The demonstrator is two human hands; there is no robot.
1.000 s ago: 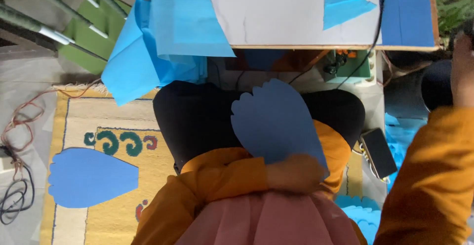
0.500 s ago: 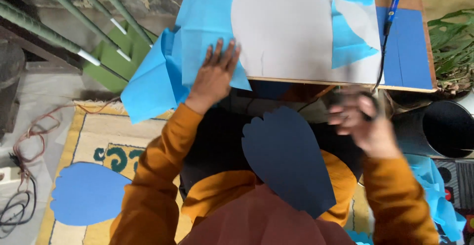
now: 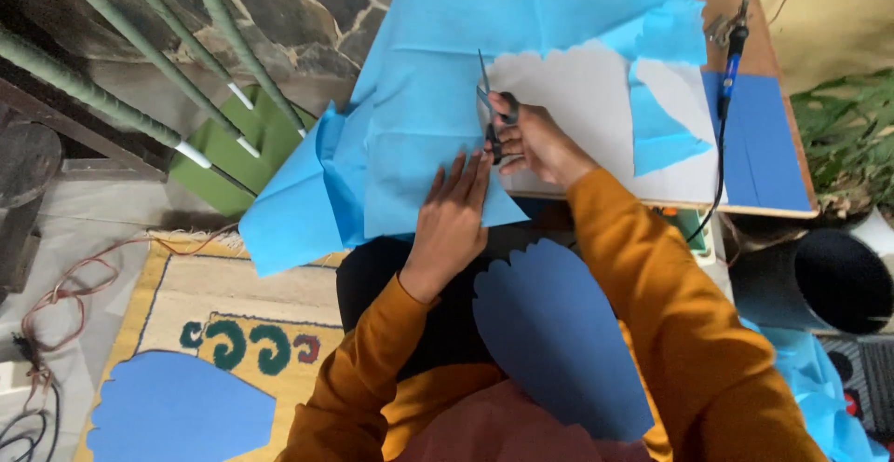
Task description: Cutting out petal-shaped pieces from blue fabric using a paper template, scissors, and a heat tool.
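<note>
Since a moment ago the right hand (image 3: 540,145) has carried the scissors (image 3: 488,108) onto the light blue sheet (image 3: 419,127) on the bench (image 3: 764,52), fingers through the handles; left hand (image 3: 456,210) lies flat, fingers together, pinning it. Two dark shapes are cut already; this cut has barely begun.

So from my view the big sheet of fabric (image 3: 438,127) is spread on the table (image 3: 759,159) and hangs off its left edge, with my left hand (image 3: 453,220) flat on it and my right hand (image 3: 535,141) just behind, holding scissors (image 3: 491,117) over it. A cut-out shape (image 3: 554,341) sits on my lap below the table; another cut-out (image 3: 177,411) lies on the rug (image 3: 186,304) far left. A cabled tool (image 3: 731,61) rests on the table's right side.
</note>
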